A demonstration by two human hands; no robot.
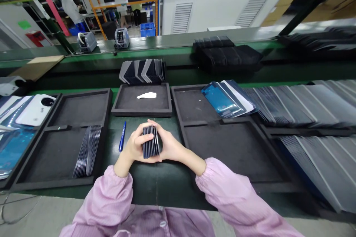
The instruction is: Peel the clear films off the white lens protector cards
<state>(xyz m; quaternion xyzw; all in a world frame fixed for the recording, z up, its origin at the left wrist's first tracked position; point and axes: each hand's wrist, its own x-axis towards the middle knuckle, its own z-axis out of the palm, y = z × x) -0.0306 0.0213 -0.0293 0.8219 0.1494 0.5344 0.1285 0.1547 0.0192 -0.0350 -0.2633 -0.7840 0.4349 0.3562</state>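
Both hands are wrapped round a stack of thin dark phone panels (150, 147), held edge-on above the middle of the green bench. My left hand (136, 141) grips the stack from the left, its thumb across the edges. From the right, my right hand (168, 144) closes on the same stack, with its fingers partly hidden behind it. A blue pen (122, 136) lies just left of my left hand. Beyond my hands, a small black foam tray (141, 110) holds a torn white scrap (147, 95). Behind that tray leans a row of panels (142, 72).
The left black tray (59, 152) holds a fanned row of panels (88, 152). White phone back covers (35, 110) lie at far left. On the right tray (222, 148) rest blue-filmed covers (226, 98); rows of grey panels (303, 103) stand beyond. Tape dispensers (121, 38) stand behind.
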